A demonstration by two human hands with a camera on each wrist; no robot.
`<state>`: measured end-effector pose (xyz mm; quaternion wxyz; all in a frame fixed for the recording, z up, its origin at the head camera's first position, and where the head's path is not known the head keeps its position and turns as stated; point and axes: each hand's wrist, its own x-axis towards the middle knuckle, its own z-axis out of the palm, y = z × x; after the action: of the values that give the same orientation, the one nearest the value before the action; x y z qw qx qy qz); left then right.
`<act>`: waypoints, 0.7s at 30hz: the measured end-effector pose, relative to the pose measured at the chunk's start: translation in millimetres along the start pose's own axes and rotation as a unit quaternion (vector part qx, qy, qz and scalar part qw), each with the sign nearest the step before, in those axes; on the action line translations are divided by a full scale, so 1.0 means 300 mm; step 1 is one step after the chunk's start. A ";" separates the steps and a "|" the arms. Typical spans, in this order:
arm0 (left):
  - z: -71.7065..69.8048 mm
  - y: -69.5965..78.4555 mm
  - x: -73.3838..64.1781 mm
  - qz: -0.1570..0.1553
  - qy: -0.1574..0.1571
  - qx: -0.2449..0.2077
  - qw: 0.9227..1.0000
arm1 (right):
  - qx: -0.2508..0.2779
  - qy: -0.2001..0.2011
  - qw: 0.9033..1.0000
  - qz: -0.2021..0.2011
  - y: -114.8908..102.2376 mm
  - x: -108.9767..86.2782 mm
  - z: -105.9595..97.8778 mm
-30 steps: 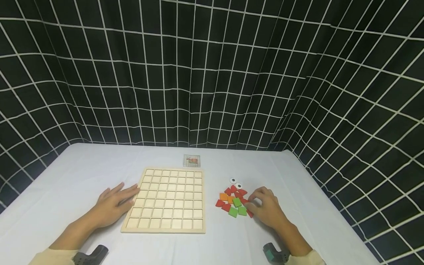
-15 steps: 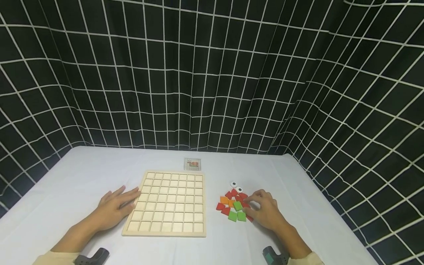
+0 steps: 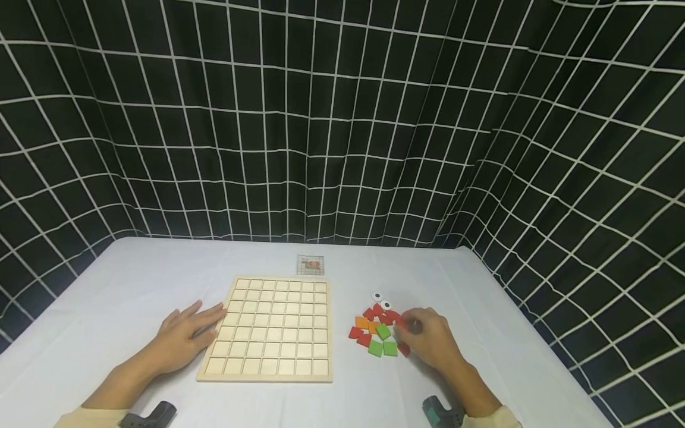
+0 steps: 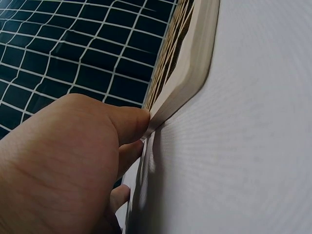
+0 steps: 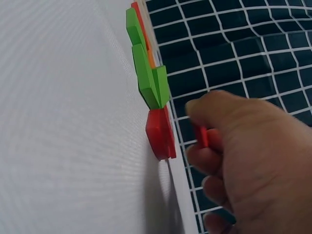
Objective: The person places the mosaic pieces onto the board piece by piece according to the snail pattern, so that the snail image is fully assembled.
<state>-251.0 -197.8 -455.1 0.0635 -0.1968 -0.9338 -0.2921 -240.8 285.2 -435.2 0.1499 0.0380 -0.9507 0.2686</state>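
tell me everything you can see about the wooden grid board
The wooden grid board looks like pale wood, with rows of shallow square cells inside a raised rim; the cells are bare. One corner, seen from the left wrist, is rounded. It lies flat on the white cloth, with the picture card just beyond its far edge. Fingers of the left hand touch its left edge.

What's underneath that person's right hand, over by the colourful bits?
A red tile on the white cloth peeks out from under the right hand, which pinches another red tile. The head view can't show whatever else the palm covers.
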 end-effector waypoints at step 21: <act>0.000 0.000 -0.003 -0.001 0.007 -0.005 1.000 | 0.071 0.095 0.985 -0.125 -0.237 0.061 0.069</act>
<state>-250.1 -198.1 -455.4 0.0684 -0.1939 -0.9322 -0.2980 -252.9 213.9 -410.8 0.2684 0.1412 -0.8987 0.3169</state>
